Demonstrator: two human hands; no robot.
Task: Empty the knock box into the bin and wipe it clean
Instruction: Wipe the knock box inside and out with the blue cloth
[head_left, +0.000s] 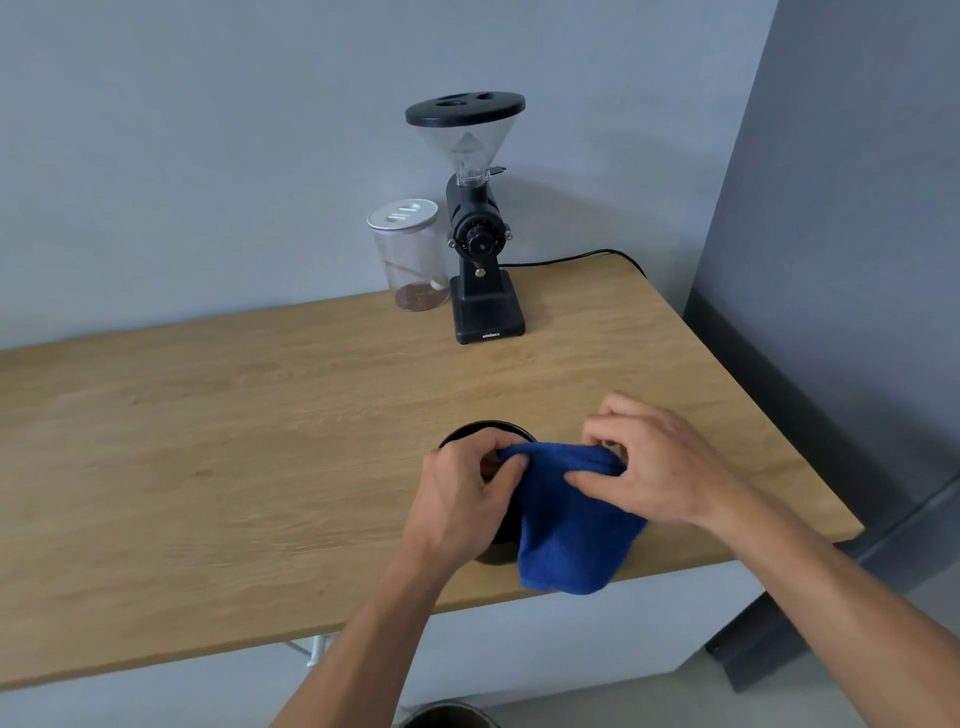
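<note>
A black round knock box (488, 432) stands on the wooden table (208, 441) near its front right edge, mostly hidden behind my hands and the cloth. A blue cloth (571, 525) hangs in front of it, held up by its top edge. My left hand (462, 499) pinches the cloth's left corner above the box's rim. My right hand (654, 462) pinches the right corner. Part of a dark round bin (449, 716) shows on the floor at the bottom edge of the view.
A black coffee grinder (480, 249) with a clear hopper stands at the back of the table, its cable (571, 257) trailing right. A clear jar (410, 254) with a white lid sits to its left. A grey wall rises on the right.
</note>
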